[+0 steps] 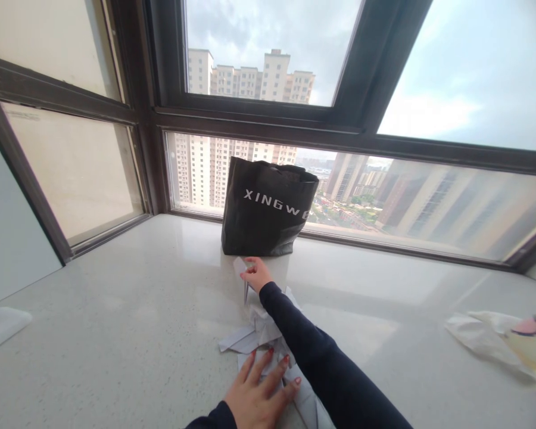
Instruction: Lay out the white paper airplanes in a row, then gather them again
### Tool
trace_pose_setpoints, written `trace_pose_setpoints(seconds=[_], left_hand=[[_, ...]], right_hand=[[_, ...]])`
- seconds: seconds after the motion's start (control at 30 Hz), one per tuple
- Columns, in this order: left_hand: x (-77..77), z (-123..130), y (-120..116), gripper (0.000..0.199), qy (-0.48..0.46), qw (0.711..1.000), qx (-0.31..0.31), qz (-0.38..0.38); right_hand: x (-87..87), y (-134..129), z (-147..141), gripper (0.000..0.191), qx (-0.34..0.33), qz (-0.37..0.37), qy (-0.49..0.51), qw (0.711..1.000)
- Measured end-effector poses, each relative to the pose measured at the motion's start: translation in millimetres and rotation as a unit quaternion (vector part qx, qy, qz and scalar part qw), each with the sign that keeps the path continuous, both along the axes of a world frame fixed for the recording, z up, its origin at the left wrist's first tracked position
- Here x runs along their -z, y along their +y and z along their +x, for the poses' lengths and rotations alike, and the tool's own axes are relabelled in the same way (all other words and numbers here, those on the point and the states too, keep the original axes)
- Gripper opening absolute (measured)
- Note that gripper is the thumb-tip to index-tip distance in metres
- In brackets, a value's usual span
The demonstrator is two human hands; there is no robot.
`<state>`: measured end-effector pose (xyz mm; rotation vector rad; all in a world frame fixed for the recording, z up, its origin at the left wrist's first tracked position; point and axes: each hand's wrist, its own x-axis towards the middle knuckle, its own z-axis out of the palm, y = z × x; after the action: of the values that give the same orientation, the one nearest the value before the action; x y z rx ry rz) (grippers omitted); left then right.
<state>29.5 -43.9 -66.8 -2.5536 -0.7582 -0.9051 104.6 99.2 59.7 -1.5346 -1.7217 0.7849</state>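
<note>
Folded papers (243, 341) lie before the black bag (268, 220) (lettered "XINGWE"). Nearest it, the right hand (256, 274) pinches one folded piece (239, 266); farther off, the left hand (259, 393) presses others, fingers spread open.

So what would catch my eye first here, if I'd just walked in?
Probably the black bag with white lettering, standing upright on the pale sill against the window. Just in front of it, the right hand pinches a piece of white paper, while the left hand spreads over more folded papers. Beyond the glass, tall apartment blocks rise under a cloudy sky.
</note>
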Motion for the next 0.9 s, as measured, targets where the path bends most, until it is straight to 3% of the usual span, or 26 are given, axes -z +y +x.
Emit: trace_pose_setpoints(seconds=[0.2, 0.3, 0.4, 0.5, 0.6, 0.73, 0.8, 0.9], left_hand=[[-29.2, -6, -12, 0.054, 0.05, 0.993, -0.027, -0.104], [-44.9, -9, -14, 0.049, 0.061, 0.986, -0.025, -0.152], [-55.3, -15, -11, 0.046, 0.062, 0.979, -0.009, -0.195], [-62.6, -24, -8, 0.042, 0.034, 0.973, -0.016, -0.227], [-70.2, -30, -10, 0.041, 0.007, 0.974, -0.027, -0.226], [-74.2, -9, -19, 0.03, -0.02, 0.988, 0.047, -0.143], [-68.0, 13, -23, 0.02, -0.03, 0.993, 0.092, -0.066], [-50.8, 41, -23, 0.013, -0.067, 0.994, 0.079, 0.036]], right_hand=[[-43.8, -26, 42, 0.038, -0.009, 0.043, 0.185, 0.982], [-52.3, -53, 67, 0.037, -0.037, 0.04, 0.226, 0.973], [-37.3, -80, 92, 0.033, -0.093, -0.012, 0.158, 0.983], [-12.3, -106, 117, 0.031, -0.01, 0.06, -0.004, 0.998], [4.3, -128, 140, 0.029, -0.003, 0.049, -0.073, 0.996], [16.6, -141, 152, 0.029, -0.003, 0.016, -0.084, 0.996], [23.9, -141, 147, 0.031, -0.001, -0.019, -0.059, 0.998], [32.4, -138, 129, 0.034, -0.017, -0.064, 0.007, 0.998]])
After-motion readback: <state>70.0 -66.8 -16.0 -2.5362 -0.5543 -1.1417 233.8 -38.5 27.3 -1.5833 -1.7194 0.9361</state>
